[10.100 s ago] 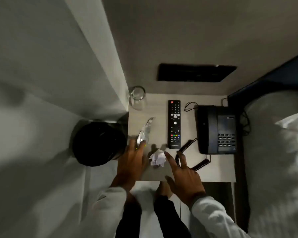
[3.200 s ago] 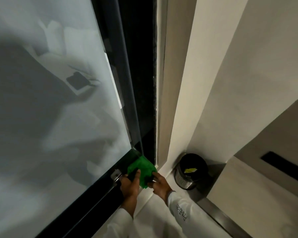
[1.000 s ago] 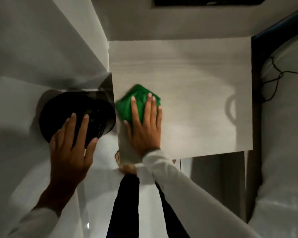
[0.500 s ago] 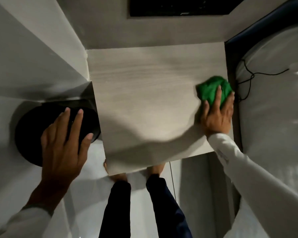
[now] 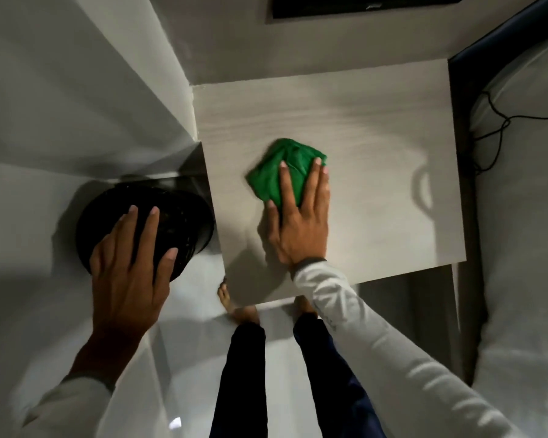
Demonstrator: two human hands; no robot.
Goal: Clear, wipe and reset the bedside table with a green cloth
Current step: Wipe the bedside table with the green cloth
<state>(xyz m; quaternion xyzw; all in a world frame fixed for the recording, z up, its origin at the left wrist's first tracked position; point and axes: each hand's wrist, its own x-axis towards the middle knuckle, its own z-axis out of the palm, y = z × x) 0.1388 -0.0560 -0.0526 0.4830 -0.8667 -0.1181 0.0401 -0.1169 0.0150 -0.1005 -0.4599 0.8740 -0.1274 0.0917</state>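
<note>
The bedside table (image 5: 377, 128) has a pale wood-grain top with nothing on it but the cloth. A bunched green cloth (image 5: 282, 167) lies left of the top's middle. My right hand (image 5: 299, 222) presses flat on the cloth's near part, fingers spread over it. My left hand (image 5: 128, 263) hovers open, fingers apart, off the table's left side above a black bin. The phone, remote and glass are out of view.
A round black waste bin (image 5: 178, 216) stands on the floor against the table's left edge. White walls close the left and back. A bed (image 5: 525, 248) with white linen and a black cable (image 5: 494, 128) borders the right. My bare feet (image 5: 234, 306) are at the table's front edge.
My right hand has swept the green cloth from the table's right edge back toward the left-middle. The left hand has stayed above the bin.
</note>
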